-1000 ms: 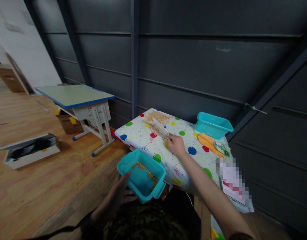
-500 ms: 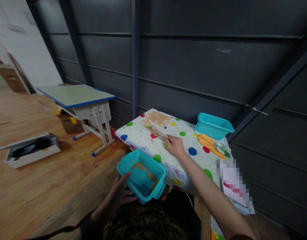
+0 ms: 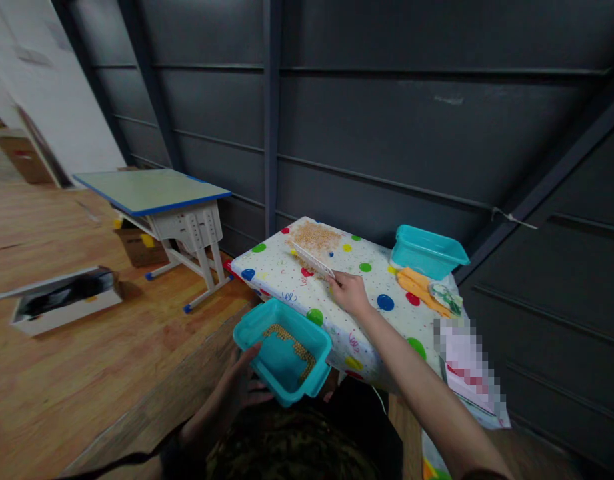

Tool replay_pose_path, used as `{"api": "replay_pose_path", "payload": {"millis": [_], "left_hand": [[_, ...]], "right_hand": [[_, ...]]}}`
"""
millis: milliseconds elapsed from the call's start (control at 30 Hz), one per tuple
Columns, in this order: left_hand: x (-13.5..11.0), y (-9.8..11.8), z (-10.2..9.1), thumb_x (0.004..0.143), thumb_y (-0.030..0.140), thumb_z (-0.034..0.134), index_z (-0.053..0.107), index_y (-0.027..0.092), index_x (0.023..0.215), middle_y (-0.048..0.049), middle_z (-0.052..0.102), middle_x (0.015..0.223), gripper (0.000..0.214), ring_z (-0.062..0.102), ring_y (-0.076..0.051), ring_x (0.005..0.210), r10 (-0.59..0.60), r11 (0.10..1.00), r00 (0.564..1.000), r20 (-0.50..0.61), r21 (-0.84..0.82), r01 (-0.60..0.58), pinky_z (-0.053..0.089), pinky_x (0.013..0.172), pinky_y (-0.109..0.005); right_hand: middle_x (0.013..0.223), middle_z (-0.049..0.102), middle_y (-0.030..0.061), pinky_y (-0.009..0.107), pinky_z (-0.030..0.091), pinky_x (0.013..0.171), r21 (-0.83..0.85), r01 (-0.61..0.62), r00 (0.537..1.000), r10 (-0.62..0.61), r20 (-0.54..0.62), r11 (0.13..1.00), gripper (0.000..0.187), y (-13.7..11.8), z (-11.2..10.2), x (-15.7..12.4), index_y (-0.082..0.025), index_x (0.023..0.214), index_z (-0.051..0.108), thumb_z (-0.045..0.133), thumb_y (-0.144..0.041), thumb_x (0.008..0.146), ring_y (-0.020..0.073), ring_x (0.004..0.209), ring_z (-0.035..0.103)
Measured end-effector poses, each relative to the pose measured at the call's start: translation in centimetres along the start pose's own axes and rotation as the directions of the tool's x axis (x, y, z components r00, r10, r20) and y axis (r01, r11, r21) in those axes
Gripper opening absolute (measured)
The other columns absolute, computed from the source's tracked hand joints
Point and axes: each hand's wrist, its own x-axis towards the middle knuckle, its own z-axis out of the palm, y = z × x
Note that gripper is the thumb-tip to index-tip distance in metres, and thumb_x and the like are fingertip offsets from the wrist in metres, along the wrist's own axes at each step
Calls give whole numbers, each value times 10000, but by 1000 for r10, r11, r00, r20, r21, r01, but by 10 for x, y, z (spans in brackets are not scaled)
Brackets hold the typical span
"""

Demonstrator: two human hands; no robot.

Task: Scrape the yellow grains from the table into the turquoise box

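My right hand [image 3: 351, 294] is closed on a flat white card [image 3: 314, 259] whose long edge rests on the dotted tablecloth [image 3: 281, 272], right beside a heap of small tan grains [image 3: 315, 235] at the table's far corner. My left hand [image 3: 241, 383] grips the underside of a turquoise plastic tub [image 3: 283, 351] held below the table's near edge. A line of tan grains lies inside that tub.
A second turquoise tub [image 3: 427, 251] stands at the table's back right, with an orange cloth [image 3: 417, 285] and a small packet beside it. A blurred paper lies at the right. A blue-edged desk [image 3: 151, 192] and an open white box [image 3: 61, 300] stand on the wooden floor.
The card in my right hand has tilted and slid slightly left along the near side of the grain heap. The tub and my left hand have stayed put.
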Motion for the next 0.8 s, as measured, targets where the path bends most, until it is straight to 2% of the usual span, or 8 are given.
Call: {"api": "replay_pose_path", "payload": {"millis": [200, 400, 500, 667, 800], "left_hand": [[7, -5, -8, 1169, 573, 891, 398, 334, 1953, -222, 912, 1562, 957, 1015, -452, 1067, 30, 999, 998, 62, -22, -29, 844, 993, -669], [16, -13, -16, 1130, 643, 932, 373, 377, 1968, -207, 896, 1615, 1042, 1007, -452, 1042, 52, 999, 990, 129, -13, -51, 840, 991, -654], [15, -15, -15, 1134, 639, 920, 385, 380, 1967, -194, 902, 1573, 1024, 999, -431, 998, 49, 999, 991, 121, -14, -48, 830, 1021, -675], [13, -18, -11, 1105, 686, 926, 437, 317, 1936, -217, 892, 1481, 1032, 974, -403, 934, 62, 998, 994, 94, -13, -61, 822, 1015, -669], [15, -19, -12, 1102, 696, 925, 477, 319, 1897, -202, 890, 1453, 987, 964, -399, 939, 64, 998, 992, 107, -22, -62, 816, 1026, -664]], "right_hand": [[956, 976, 102, 301, 597, 793, 5, -19, 1000, 19, -1, 1000, 271, 0, 2, -1, -238, 1051, 996, 746, -181, 1140, 286, 843, 911], [874, 927, 90, 288, 563, 773, 23, 43, 999, -43, -1, 999, 266, 0, 3, -2, -222, 987, 950, 749, -190, 1159, 249, 774, 857], [884, 927, 100, 287, 580, 791, 8, 41, 999, -40, -17, 999, 269, -1, 4, -2, -211, 978, 939, 746, -175, 1164, 249, 781, 863], [1012, 973, 115, 293, 634, 850, -15, 59, 998, -58, 8, 998, 229, -8, 6, -2, -210, 1109, 965, 749, -136, 1126, 270, 875, 907], [956, 944, 99, 297, 623, 818, -12, 73, 997, -73, -12, 997, 231, -11, 8, -2, -229, 1012, 923, 740, -161, 1137, 263, 839, 880]]}}
